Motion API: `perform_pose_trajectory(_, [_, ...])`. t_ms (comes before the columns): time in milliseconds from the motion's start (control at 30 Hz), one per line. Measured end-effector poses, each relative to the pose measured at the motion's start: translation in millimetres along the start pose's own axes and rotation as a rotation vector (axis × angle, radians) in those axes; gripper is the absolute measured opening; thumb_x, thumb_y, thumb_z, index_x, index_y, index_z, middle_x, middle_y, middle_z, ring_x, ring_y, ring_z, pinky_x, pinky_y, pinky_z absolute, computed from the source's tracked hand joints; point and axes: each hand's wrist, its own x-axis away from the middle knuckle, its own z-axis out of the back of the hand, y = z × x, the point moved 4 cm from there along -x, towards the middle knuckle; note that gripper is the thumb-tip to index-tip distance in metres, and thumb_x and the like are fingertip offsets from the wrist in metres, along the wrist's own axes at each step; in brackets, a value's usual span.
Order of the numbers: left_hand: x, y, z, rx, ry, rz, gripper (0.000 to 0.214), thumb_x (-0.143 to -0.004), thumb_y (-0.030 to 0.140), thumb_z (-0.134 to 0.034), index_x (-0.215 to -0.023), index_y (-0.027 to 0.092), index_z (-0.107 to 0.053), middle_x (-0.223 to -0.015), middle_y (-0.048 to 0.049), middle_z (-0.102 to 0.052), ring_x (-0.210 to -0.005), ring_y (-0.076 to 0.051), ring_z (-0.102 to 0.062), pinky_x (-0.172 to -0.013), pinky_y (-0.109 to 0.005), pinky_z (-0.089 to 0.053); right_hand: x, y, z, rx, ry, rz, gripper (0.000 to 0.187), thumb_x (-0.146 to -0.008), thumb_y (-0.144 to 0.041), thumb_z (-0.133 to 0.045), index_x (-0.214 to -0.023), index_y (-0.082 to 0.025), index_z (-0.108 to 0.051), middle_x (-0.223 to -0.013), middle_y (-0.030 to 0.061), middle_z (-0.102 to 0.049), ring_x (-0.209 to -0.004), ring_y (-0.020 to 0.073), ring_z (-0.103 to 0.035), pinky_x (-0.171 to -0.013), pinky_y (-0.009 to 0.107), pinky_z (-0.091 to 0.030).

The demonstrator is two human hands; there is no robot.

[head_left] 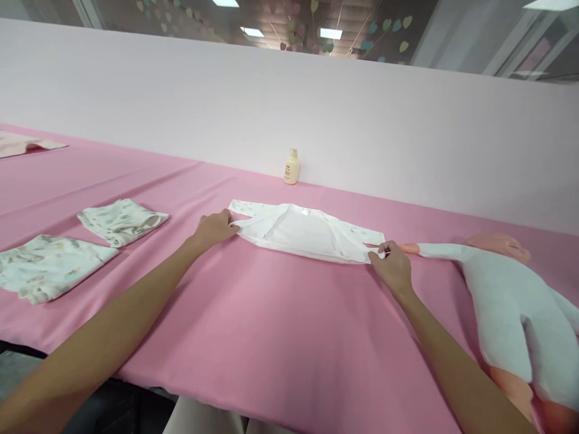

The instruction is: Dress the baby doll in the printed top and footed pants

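Observation:
A small white baby shirt with patterned sleeves lies spread on the pink cloth, its neck label toward the wall. My left hand pinches its left edge near one sleeve. At the opposite edge, my right hand has thumb and fingers closed on the fabric. Between the two hands the shirt's lower edge runs nearly straight, and its plain inner side shows. Both sleeves reach outward beyond the body of the garment.
A baby doll in pale clothing lies at the right, one hand near mine. Two folded patterned garments, one nearer and one farther, rest at left. A pump bottle stands by the white wall. Pink cloth covers the table.

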Motion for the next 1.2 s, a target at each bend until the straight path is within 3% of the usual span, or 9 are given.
perform_pose_trajectory(167, [4,1,-0.3,-0.008,-0.077,-0.01,0.032,-0.076,0.047,-0.059,-0.097,0.024,-0.059,-0.093,-0.0076,-0.079,-0.091,-0.035,-0.074,-0.091,-0.044,-0.048,-4,9,-7,0.168,-0.209,0.038,0.021,-0.068,-0.04,-0.062,-0.077,-0.025,-0.05,-0.081,0.0019,-0.063,-0.077,0.0234,-0.058,-0.071,0.034,-0.041])
perform_pose_trajectory(400, [4,1,-0.6,0.118,-0.129,-0.009,0.03,-0.075,0.05,-0.059,-0.094,0.027,-0.063,-0.097,-0.0058,-0.079,-0.097,-0.035,-0.074,-0.078,-0.038,-0.049,-2,10,-5,0.341,-0.246,0.096,0.02,-0.072,-0.038,-0.061,-0.08,-0.026,-0.048,-0.091,0.0055,-0.063,-0.087,0.0273,-0.059,-0.072,0.037,-0.043])
perform_pose_trajectory(500, [3,-2,-1.3,0.122,-0.133,0.003,0.03,-0.073,0.047,-0.06,-0.096,0.027,-0.062,-0.098,-0.0058,-0.079,-0.095,-0.034,-0.073,-0.08,-0.04,-0.049,-4,13,-4,0.393,-0.29,0.096,0.017,-0.071,-0.032,-0.061,-0.08,-0.026,-0.048,-0.091,0.0074,-0.061,-0.09,0.0298,-0.059,-0.074,0.039,-0.045])
perform_pose_trajectory(600, [2,-4,-3.2,0.101,-0.073,0.009,0.033,-0.072,0.044,-0.063,-0.099,0.026,-0.061,-0.102,-0.0085,-0.079,-0.099,-0.035,-0.071,-0.092,-0.044,-0.049,-5,12,-2,0.416,-0.224,0.129,0.017,-0.071,-0.028,-0.061,-0.085,-0.024,-0.051,-0.1,0.0119,-0.059,-0.102,0.0355,-0.056,-0.083,0.044,-0.047])
perform_pose_trajectory(733, [-1,0,-8.9,0.113,0.04,-0.02,0.037,-0.077,0.042,-0.063,-0.109,0.023,-0.062,-0.126,-0.0152,-0.073,-0.124,-0.039,-0.061,-0.106,-0.05,-0.044,4,-5,-6,0.278,-0.068,0.294,0.023,-0.074,-0.024,-0.057,-0.097,-0.023,-0.055,-0.116,0.0146,-0.059,-0.117,0.0373,-0.052,-0.102,0.051,-0.043])
perform_pose_trajectory(800, [-7,9,-13.2,0.15,0.075,-0.052,0.039,-0.083,0.044,-0.059,-0.116,0.022,-0.062,-0.136,-0.0152,-0.069,-0.133,-0.039,-0.055,-0.111,-0.051,-0.042,7,-14,-16,0.178,-0.071,0.338,0.026,-0.077,-0.025,-0.057,-0.103,-0.023,-0.057,-0.121,0.0129,-0.061,-0.119,0.0352,-0.053,-0.106,0.05,-0.042])
perform_pose_trajectory(900, [-27,35,-20.5,0.228,0.091,-0.154,0.037,-0.092,0.043,-0.053,-0.12,0.024,-0.064,-0.139,-0.012,-0.068,-0.138,-0.037,-0.05,-0.117,-0.051,-0.036,-4,-27,-41,0.114,-0.152,0.296,0.029,-0.08,-0.03,-0.058,-0.108,-0.024,-0.059,-0.124,0.0115,-0.063,-0.122,0.0346,-0.053,-0.107,0.049,-0.043])
perform_pose_trajectory(1067, [-78,87,-36.4,0.336,-0.008,-0.301,0.039,-0.099,0.045,-0.046,-0.126,0.025,-0.066,-0.135,-0.0073,-0.071,-0.129,-0.028,-0.059,-0.113,-0.04,-0.043,-62,-49,-79,-0.011,-0.184,0.192,0.031,-0.087,-0.043,-0.06,-0.109,-0.022,-0.059,-0.121,0.0125,-0.067,-0.118,0.0317,-0.057,-0.105,0.047,-0.044])
perform_pose_trajectory(1200, [-108,107,-49.5,0.35,-0.089,-0.297,0.039,-0.092,0.055,-0.057,-0.115,0.026,-0.07,-0.126,-0.0048,-0.075,-0.114,-0.026,-0.068,-0.104,-0.037,-0.048,-96,-53,-102,-0.112,-0.272,0.165,0.036,-0.085,-0.049,-0.068,-0.108,-0.021,-0.065,-0.112,0.01,-0.071,-0.102,0.0252,-0.063,-0.093,0.039,-0.049])
